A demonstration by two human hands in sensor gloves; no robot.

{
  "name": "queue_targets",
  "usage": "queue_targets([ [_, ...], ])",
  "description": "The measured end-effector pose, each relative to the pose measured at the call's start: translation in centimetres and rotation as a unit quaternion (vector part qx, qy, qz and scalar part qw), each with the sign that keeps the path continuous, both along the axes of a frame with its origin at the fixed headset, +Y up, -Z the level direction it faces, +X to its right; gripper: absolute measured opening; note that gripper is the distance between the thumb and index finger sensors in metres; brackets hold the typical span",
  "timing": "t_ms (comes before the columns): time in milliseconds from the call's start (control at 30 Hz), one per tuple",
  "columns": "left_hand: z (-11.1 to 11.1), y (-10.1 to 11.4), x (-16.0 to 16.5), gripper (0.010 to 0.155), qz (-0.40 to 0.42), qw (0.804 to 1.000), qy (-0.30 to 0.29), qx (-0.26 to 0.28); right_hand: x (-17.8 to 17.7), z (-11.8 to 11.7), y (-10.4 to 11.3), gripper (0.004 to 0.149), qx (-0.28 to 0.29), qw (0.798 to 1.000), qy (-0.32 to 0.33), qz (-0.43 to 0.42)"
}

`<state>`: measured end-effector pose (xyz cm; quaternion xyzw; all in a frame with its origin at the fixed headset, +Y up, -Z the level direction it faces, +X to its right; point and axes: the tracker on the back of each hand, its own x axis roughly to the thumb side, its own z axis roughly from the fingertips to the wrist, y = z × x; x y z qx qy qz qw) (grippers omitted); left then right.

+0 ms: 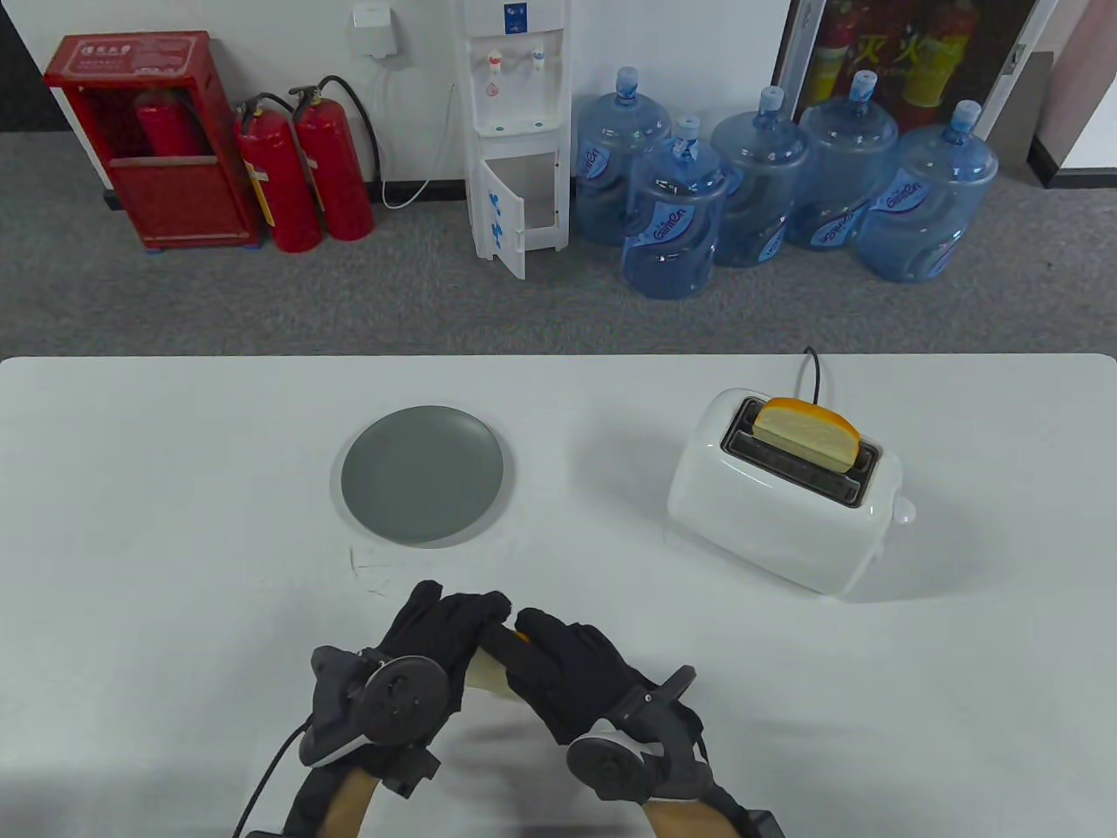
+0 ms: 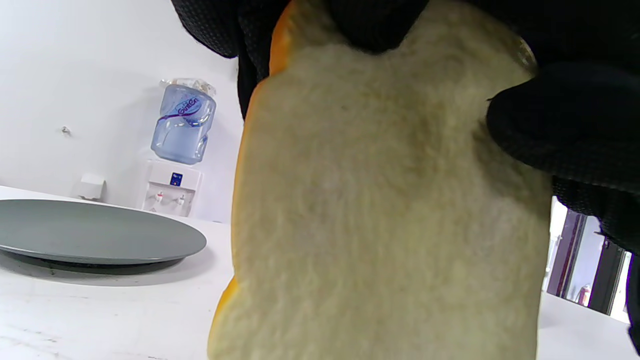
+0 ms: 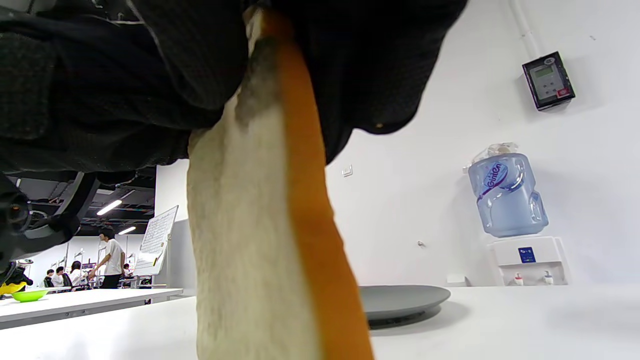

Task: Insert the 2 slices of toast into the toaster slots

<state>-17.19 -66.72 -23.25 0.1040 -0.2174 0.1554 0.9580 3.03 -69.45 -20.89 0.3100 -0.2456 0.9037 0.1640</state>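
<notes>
Currently, left hand (image 1: 436, 642) and right hand (image 1: 576, 668) both pinch one toast slice (image 1: 483, 675) above the bench (image 1: 174, 524). Second slice (image 1: 807, 441) stands in the toaster (image 1: 777, 524).

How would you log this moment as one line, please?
first toast: in toaster rear slot | second toast: held by both hands | plate: bare

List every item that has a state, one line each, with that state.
toaster: far slot filled, near slot empty.
first toast slice: standing in the far slot, top sticking out.
second toast slice: held upright above the table, between both hands.
plate: empty.
left hand: grips the second slice.
right hand: grips the second slice.
</notes>
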Motion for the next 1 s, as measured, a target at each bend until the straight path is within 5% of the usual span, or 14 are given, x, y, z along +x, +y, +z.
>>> queue_targets([
  [1000, 0.59, -0.45, 0.16, 0.053, -0.007, 0.998, -0.061, 0.014, 0.19, 0.36, 0.62, 0.052, 0.033, 0.999, -0.003, -0.025],
])
